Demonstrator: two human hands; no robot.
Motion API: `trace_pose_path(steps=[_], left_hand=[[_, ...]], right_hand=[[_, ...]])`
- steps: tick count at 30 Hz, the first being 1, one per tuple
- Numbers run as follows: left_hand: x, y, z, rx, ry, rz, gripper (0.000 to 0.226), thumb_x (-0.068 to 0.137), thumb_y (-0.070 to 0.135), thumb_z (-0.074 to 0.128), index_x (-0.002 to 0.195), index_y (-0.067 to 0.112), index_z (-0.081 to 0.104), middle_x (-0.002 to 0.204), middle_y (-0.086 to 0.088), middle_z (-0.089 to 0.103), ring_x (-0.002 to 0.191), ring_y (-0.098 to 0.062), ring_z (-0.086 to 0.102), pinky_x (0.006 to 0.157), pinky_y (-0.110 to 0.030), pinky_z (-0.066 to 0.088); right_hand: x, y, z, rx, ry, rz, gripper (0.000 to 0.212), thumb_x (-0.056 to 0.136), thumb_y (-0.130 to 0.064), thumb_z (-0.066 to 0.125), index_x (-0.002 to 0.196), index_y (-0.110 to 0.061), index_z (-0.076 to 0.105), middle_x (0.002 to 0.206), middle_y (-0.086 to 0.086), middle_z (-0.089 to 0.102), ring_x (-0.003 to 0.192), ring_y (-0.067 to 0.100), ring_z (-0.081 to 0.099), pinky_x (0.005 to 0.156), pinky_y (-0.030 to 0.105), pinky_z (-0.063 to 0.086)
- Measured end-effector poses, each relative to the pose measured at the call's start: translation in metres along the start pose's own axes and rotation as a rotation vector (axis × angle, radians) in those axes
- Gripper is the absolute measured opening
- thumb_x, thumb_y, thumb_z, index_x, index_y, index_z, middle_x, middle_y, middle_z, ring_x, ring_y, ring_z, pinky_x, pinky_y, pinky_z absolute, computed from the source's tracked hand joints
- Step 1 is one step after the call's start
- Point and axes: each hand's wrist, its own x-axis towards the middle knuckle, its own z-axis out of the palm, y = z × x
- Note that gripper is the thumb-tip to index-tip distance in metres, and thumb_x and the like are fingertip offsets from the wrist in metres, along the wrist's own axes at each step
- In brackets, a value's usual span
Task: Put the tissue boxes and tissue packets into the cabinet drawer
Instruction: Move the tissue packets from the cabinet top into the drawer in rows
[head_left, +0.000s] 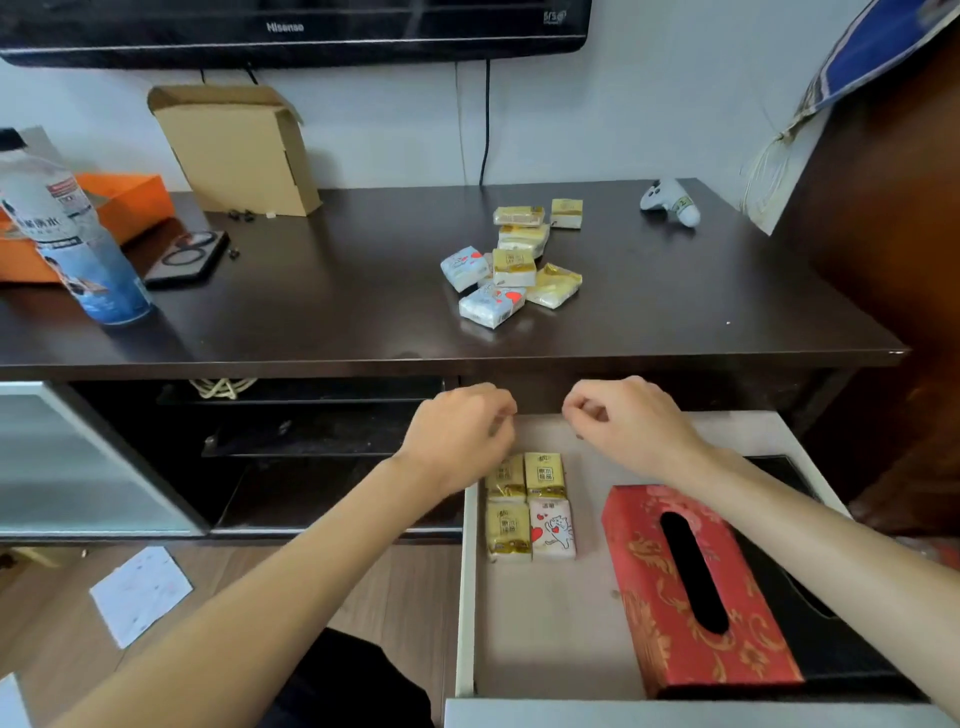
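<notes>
head view: both hands (457, 436) (631, 421) over drawer (540, 623), seemingly empty.

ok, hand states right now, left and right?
Left hand: fingers loosely curled, holding nothing visible.
Right hand: fingers loosely curled, holding nothing visible.

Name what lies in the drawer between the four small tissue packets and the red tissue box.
Nothing: in the head view, only bare pale drawer floor separates the packets from the red box.

red tissue box (691, 592) in drawer (545, 634), packets (511, 260) on cabinet
</notes>
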Motion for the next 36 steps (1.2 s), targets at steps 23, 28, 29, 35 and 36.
trace_pose_path(steps=[23,28,29,35,36], left_hand=[[0.263,-0.033,-0.050,0.187,-0.076,-0.298,0.050,0.086,0.055,0.050,0.116,0.017,0.060,0.110,-0.004,0.064,0.098,-0.026,0.058,0.079,-0.041,0.051],[0.298,-0.041,-0.026,0.158,-0.262,-0.429,0.072,0.074,0.074,0.055,0.122,0.021,0.054,0.113,-0.003,0.061,0.102,-0.026,0.058,0.080,-0.039,0.045],[0.302,-0.043,-0.023,0.168,-0.249,-0.420,0.067,0.073,0.073,0.058,0.115,0.022,0.055,0.107,-0.001,0.062,0.096,-0.024,0.058,0.076,-0.038,0.045],[0.311,-0.044,-0.027,0.170,-0.154,-0.331,0.053,0.076,0.059,0.067,0.112,0.022,0.056,0.102,0.001,0.062,0.088,-0.021,0.057,0.069,-0.036,0.043],[0.311,-0.044,-0.032,0.162,-0.145,-0.318,0.056,0.076,0.057,0.068,0.117,0.021,0.056,0.104,0.000,0.062,0.091,-0.022,0.057,0.071,-0.036,0.045]], right_hand=[[0.223,0.051,-0.067,0.001,-0.064,0.148,0.036,0.093,-0.022,0.060,0.129,-0.021,0.063,0.133,0.001,0.063,0.122,0.021,0.058,0.099,0.041,0.050],[0.252,0.068,-0.057,-0.038,-0.091,0.129,0.041,0.094,-0.017,0.056,0.135,-0.019,0.058,0.141,0.003,0.055,0.130,0.025,0.051,0.102,0.041,0.046],[0.259,0.069,-0.057,-0.040,-0.084,0.122,0.041,0.095,-0.016,0.056,0.136,-0.019,0.058,0.142,0.003,0.054,0.131,0.025,0.051,0.102,0.040,0.045],[0.290,0.066,-0.056,-0.015,-0.025,0.083,0.040,0.094,-0.017,0.056,0.134,-0.016,0.059,0.138,0.006,0.058,0.126,0.025,0.054,0.087,0.033,0.041],[0.295,0.064,-0.057,-0.019,-0.009,0.080,0.039,0.095,-0.016,0.055,0.133,-0.015,0.059,0.138,0.007,0.058,0.125,0.026,0.055,0.086,0.033,0.042]])
